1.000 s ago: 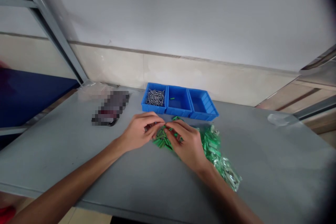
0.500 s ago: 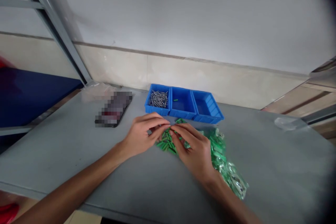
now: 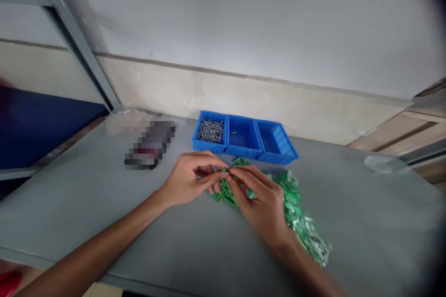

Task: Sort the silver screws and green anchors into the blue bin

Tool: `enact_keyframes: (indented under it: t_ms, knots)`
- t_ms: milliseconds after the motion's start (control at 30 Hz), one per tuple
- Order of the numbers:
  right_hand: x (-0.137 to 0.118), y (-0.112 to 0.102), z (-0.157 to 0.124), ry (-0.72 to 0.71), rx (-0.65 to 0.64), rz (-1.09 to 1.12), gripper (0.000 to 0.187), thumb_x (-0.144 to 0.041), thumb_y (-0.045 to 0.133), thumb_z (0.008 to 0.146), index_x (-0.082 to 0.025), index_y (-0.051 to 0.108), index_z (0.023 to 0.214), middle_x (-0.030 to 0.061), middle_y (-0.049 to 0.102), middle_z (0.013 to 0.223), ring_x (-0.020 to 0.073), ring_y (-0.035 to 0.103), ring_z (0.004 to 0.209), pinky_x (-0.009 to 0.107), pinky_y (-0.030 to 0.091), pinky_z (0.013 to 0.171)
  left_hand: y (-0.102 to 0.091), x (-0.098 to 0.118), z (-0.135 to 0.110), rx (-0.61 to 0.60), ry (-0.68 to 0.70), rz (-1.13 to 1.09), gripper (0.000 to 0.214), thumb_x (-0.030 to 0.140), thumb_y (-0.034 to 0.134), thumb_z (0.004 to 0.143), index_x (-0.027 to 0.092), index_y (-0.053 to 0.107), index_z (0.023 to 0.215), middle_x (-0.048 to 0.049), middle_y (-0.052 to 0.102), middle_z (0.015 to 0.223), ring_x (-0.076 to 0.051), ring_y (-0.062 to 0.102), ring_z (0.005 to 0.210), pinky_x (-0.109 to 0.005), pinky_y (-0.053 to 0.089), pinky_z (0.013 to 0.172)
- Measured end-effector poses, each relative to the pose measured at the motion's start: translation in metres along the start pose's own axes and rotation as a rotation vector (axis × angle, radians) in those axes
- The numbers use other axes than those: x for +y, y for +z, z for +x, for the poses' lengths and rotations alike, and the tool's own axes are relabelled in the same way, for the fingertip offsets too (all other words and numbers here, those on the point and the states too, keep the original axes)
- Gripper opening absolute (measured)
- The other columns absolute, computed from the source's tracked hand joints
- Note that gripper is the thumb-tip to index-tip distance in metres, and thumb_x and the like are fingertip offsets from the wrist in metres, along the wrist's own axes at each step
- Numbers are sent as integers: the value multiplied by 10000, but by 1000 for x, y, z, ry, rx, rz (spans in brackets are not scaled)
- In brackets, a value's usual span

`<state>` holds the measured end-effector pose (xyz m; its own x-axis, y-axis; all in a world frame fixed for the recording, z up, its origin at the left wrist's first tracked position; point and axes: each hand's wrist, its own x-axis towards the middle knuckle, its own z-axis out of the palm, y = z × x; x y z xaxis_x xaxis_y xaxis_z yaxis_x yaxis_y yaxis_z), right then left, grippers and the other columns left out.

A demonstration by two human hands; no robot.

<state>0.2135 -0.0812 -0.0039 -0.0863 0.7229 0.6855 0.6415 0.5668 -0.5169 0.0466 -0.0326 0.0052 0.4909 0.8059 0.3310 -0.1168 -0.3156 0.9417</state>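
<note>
Above a pile of small green plastic wall plugs (image 3: 227, 195), my two hands meet fingertip to fingertip. My left hand (image 3: 190, 178) pinches one green wall plug (image 3: 223, 170), whose end shows between thumb and forefinger. Thumb and forefinger of my right hand (image 3: 261, 199) are pressed together right beside that plug; whatever lies between them is hidden. The pile sits under and just behind the fingers, partly covered by them. Beyond it stands a blue bin (image 3: 209, 147) of metal screws (image 3: 210, 131).
A middle blue bin (image 3: 243, 151) holds a single green plug, and another blue bin (image 3: 278, 155) adjoins it. Clear bags with green contents (image 3: 296, 209) lie by my right wrist. A blurred-out dark object (image 3: 149, 146) and clear plastic (image 3: 127, 120) lie left on the grey table (image 3: 195, 250).
The end of a green plug now shows between my left fingertips, where it was hidden before. Both hands have shifted very slightly; they are still together over the pile.
</note>
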Motion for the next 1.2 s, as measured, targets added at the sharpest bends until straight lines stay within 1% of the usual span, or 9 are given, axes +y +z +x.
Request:
enact_keyframes:
  t_ms: [267, 433, 500, 633, 733, 833, 900, 1000, 1200]
  knots:
    - [0, 0, 0, -12, -28, 4, 174, -99, 559, 841, -194, 673, 931, 46, 683, 850, 142, 649, 723, 266, 553, 637, -2, 2, 0, -15, 44, 85, 146, 230, 656, 829, 113, 705, 903, -76, 619, 876, -90, 626, 559, -224, 578, 510]
    - [-1, 0, 0, -6, -35, 43, 170, -94, 569, 837, -184, 680, 929, 51, 683, 853, 142, 646, 733, 259, 552, 641, -1, 4, 1, -14, 69, 109, 134, 197, 661, 818, 106, 714, 902, -74, 621, 859, -96, 633, 551, -230, 583, 507]
    - [-1, 0, 0, 43, -57, 54, 157, -112, 571, 841, -186, 678, 929, 51, 681, 864, 142, 645, 725, 259, 550, 632, -1, 3, 0, -9, 45, 85, 125, 189, 664, 816, 101, 710, 892, -71, 632, 841, -100, 637, 559, -220, 575, 499]
    - [-2, -2, 0, 155, -107, 87, 142, -142, 555, 854, -201, 667, 918, 52, 671, 900, 143, 647, 721, 242, 540, 591, -1, -4, -2, 10, -57, -1, 115, 190, 672, 814, 96, 690, 879, -46, 652, 733, -116, 652, 568, -199, 557, 480]
    - [-3, -3, -1, 203, -134, 106, 129, -148, 548, 858, -208, 656, 895, 42, 663, 891, 134, 644, 702, 231, 537, 593, -4, -8, -2, -16, -114, -50, 149, 216, 663, 826, 96, 677, 915, -57, 684, 716, -152, 680, 623, -211, 562, 487]
    - [-4, -4, -1, 230, -145, 114, 130, -145, 536, 863, -209, 645, 893, 35, 654, 871, 129, 639, 681, 223, 527, 580, -8, -11, 0, -83, -179, -57, 179, 229, 664, 824, 92, 677, 938, -61, 701, 687, -155, 678, 608, -226, 570, 496]
    - [-4, -3, -2, 232, -138, 124, 139, -141, 521, 868, -210, 640, 883, 36, 648, 866, 132, 641, 695, 222, 525, 584, -9, -12, 1, -98, -204, -58, 175, 226, 680, 806, 93, 683, 919, -58, 702, 676, -155, 677, 596, -229, 570, 490]
    - [-4, -2, -1, 221, -130, 127, 140, -126, 530, 852, -207, 638, 887, 35, 647, 873, 132, 642, 709, 218, 523, 587, -10, -12, 2, -84, -195, -79, 154, 215, 693, 789, 103, 694, 895, -52, 697, 688, -168, 688, 625, -232, 572, 480]
    - [1, -2, 0, 216, -143, 70, 154, -128, 551, 833, -213, 646, 920, 24, 671, 856, 133, 650, 679, 205, 492, 507, -10, -11, 3, -90, -151, -98, 172, 195, 661, 817, 105, 702, 957, -76, 703, 770, -183, 701, 678, -245, 581, 488]
